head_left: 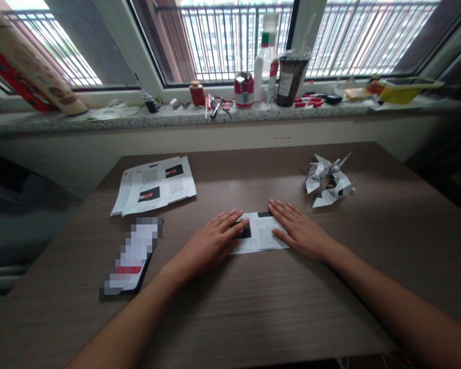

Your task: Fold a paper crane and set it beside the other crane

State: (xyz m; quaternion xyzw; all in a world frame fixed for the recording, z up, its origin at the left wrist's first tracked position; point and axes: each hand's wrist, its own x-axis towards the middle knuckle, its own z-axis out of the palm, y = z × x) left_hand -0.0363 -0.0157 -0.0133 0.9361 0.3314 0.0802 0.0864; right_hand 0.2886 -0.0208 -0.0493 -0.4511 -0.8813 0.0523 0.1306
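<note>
Nearest me is the table, a dark wood-grain laminate, matte and streaked left to right. My arms reach over it to a small paper lying flat at mid-table. My left hand lies palm down on the paper's left end, fingers stretched straight over a black printed block. My right hand lies the same way on its right end. Neither grips anything. Both are splayed flat, and I judge they lie so to pin the thin sheet flush to the table from both ends. The paper is white and rectangular, with fine print. Left and nearer, a dark-edged phone lies flat, apart from my hand. Farther left, a stack of printed sheets sits slightly fanned. Far right, a creased, spiky paper shape sits alone. On the speckled stone sill beyond stand a red can and a plastic cup.
</note>
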